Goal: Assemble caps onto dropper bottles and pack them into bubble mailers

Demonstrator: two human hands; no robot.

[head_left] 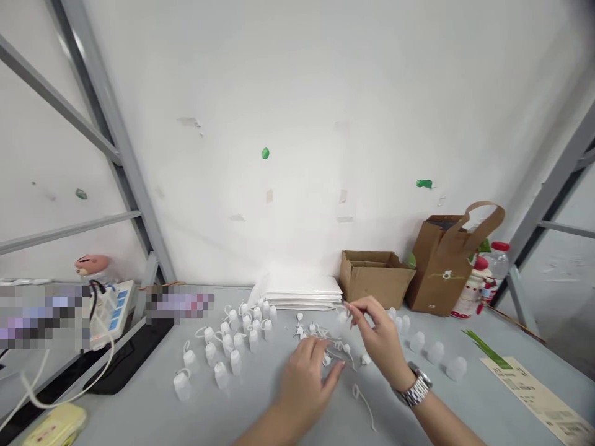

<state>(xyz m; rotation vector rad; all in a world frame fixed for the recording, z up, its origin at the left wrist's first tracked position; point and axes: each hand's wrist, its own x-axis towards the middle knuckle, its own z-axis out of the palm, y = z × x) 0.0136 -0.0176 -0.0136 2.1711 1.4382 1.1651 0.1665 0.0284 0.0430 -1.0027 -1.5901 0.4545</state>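
Behind left hand [307,370], white cords [346,349], partly hidden

Sm. wht corded bottles [221,375] stand upright in a loose grp at L; rounded frosted pcs [436,353] line R; wht cords [346,349] lie jumbled betw., one apart, nr side.

Both forearms [267,427] cut off at btm; unclear what R hand [379,334] pinches; card [534,390] cropped, txt too sm. to read.
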